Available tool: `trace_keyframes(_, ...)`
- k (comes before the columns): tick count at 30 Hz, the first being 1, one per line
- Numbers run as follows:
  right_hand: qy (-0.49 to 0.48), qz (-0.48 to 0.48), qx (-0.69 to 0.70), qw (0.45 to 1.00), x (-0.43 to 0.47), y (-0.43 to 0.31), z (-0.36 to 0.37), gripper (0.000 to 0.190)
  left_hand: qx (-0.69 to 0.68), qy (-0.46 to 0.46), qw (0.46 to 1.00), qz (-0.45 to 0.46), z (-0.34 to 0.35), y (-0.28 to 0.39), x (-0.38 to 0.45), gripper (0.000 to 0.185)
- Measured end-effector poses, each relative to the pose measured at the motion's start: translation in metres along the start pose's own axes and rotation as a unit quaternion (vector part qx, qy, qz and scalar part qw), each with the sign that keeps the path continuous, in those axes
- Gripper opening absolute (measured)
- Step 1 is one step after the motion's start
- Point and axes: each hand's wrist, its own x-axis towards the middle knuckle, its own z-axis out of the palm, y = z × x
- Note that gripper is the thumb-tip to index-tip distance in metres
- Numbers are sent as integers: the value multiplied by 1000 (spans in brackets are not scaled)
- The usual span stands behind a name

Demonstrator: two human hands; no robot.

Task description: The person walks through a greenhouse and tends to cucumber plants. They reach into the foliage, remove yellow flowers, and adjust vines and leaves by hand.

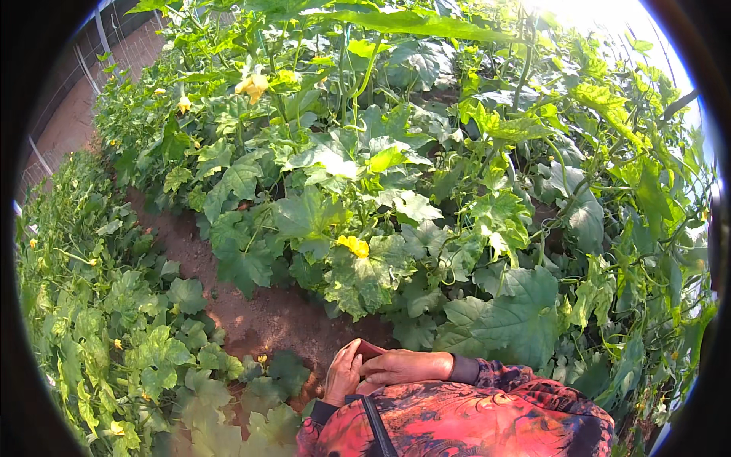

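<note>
Close in front of my red patterned jacket, both my hands meet around a flat, dark reddish object (371, 349), perhaps a phone or its case. My left hand (344, 370) grips its left side with the fingers pointing up. Against its lower right part lies my right hand (402, 366), with the fingers bent over it. The palms hide most of the object. Beyond the hands stand leafy vines with large lobed leaves (508, 320) and a yellow flower (355, 246).
A bare soil path (274, 320) runs from near my hands to the upper left. Low leafy vines (103, 320) line its left side. Tall vines on strings (348, 74) rise ahead and to the right. A wall with pale poles (85, 68) stands at the upper left.
</note>
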Motion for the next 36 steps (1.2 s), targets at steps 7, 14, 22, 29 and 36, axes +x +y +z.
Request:
trace_keyframes(7,72,61,-111,989,3,14,20,31,-2,59,998,14,-18,-3,-29,35)
trace_keyframes(14,164,63,96,980,20,14,54,30,-8,20,1000,11,-40,-18,-52,30)
trace_keyframes(22,374,151,322,857,21,48,37,34,-144,-19,989,-22,-62,-9,22,20)
trace_keyframes(29,539,58,399,739,70,111,-37,33,187,23,940,284,-78,5,197,22)
trace_keyframes(36,596,90,438,667,123,191,-129,48,459,-115,852,225,-52,-44,273,42)
